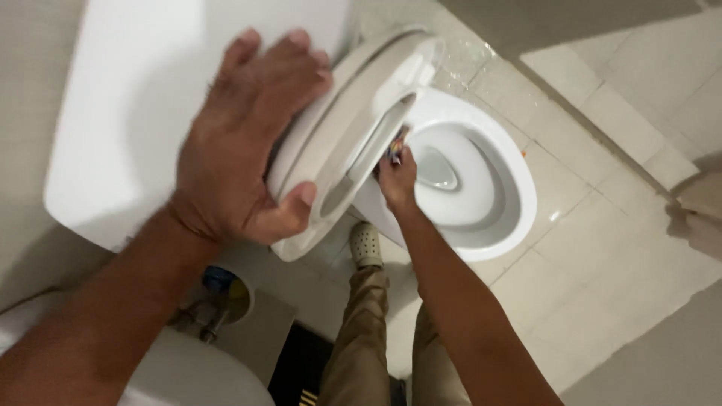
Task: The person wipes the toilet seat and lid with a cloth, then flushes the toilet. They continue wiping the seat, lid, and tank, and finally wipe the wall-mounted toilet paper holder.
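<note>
- Seat [353, 143] and lid [316, 128]: both raised together, tilted back toward the tank [135, 98], not quite against it. They stand at the rear of the bowl [481, 165], which lies open below.
- Left hand [241, 135]: spread flat over the back of the lid, fingers up toward the tank, thumb hooked round the lid's lower edge. You are clamped on the pair, holding it up.
- Right hand [396, 179]: down at the bowl's back rim, under the raised seat, closed on a small coloured thing [397, 144]. It is too blurred and too hidden to tell what it is.
- Hands are apart, one above on the lid, one below at the rim.
- Doing it well, as I judge: keep the thumb grip firm so the seat cannot drop on your right wrist. Press your palm toward the tank, not sideways, which would strain the hinges.
- Keep the right wrist low and close to the rim; work along it in short strokes.
- Pose: left forearm comes in from lower left, wrist bent back. Right arm reaches straight out from bottom centre, nearly extended.
- Around: one shoe [366, 244] and tan trousers beside the bowl's base, pale floor tiles [617, 150], a valve [214, 316] by the wall.
</note>
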